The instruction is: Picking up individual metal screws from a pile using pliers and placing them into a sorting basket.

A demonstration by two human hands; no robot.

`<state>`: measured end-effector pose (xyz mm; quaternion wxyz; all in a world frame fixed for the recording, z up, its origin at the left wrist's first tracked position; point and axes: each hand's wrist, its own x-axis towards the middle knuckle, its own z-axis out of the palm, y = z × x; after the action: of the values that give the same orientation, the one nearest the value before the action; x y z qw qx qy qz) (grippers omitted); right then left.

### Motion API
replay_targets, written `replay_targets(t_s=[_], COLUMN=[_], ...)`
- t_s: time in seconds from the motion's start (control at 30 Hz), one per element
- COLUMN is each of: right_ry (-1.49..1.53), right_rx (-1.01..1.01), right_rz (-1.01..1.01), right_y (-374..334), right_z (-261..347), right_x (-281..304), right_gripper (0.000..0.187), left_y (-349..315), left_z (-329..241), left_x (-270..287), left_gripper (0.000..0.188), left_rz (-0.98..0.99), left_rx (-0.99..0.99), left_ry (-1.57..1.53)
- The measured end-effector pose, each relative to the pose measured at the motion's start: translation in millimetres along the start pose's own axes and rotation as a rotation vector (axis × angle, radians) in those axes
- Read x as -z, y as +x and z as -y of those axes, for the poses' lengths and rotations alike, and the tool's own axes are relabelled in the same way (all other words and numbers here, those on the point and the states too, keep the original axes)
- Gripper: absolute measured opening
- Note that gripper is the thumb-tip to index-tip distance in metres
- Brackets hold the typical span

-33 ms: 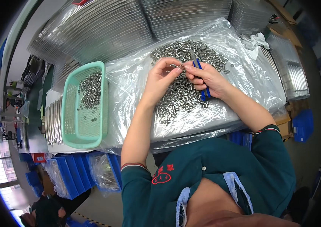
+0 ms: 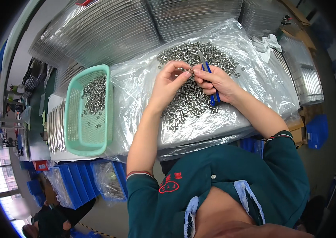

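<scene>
Left hand (image 2: 167, 83) and right hand (image 2: 222, 84) pinch a ring (image 2: 191, 71) in their grip, the right also holding a knife (image 2: 206, 66), above the metal pile (image 2: 184, 104).

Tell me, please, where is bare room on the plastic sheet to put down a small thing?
Two patches of plastic sheet look free: between the green basket and left forearm, and right of the metal rings, above the right forearm. Crowded: under the left hand and right hand, among rings, and behind, against clear plastic stacks.

The metal piece (image 2: 191, 71) between the hands (image 2: 166, 85), perhaps a ring, is partly hidden.
</scene>
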<state>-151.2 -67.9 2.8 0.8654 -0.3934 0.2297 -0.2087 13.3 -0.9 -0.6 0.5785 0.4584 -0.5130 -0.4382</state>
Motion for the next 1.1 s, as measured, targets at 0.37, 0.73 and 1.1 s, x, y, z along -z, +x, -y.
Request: replay_targets(t_s=[0.37,0.73,1.1], right_ry=[0.000,0.137,0.125], right_rx=[0.011,-0.066,-0.068], right_rz=[-0.006,0.050,0.043], right_y=[-1.6,0.7,0.5], right_z=[0.6,3.2,2.2], right_x=[-2.4,-0.1,0.6], right_gripper=[0.019,0.034,0.025], left_y=[-0.1,-1.8,-3.4], left_z=[1.2,-3.0,-4.4], left_x=[-5.0,10.1,-11.3], left_gripper=[0.016,0.030,0.017], left_rz=[-0.023,-0.419,-0.206], left_rx=[-0.185,-0.151,-0.311], left_ry=[0.251,-0.071,0.461])
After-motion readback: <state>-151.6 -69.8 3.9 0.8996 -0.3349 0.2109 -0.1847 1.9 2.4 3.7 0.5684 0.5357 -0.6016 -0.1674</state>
